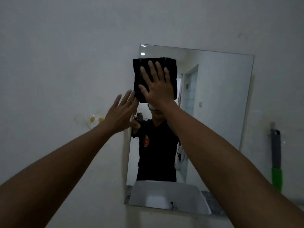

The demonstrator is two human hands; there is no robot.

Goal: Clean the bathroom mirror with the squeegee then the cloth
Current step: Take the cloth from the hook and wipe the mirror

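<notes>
A frameless rectangular mirror [218,99] hangs on the pale wall. A folded black cloth [139,74] is pressed flat on the mirror's upper left part, partly over its left edge, by my right hand [156,84] with fingers spread. My left hand [121,112] lies open against the mirror's left edge just below the cloth, fingertips near the cloth's lower corner. A squeegee [276,155] with a grey blade and green handle hangs on the wall to the right of the mirror.
The mirror reflects a person in a dark shirt, a doorway and a white basin [164,195]. A clear wall hook with yellow spots [95,120] sticks to the wall left of the mirror. A ledge runs under the mirror.
</notes>
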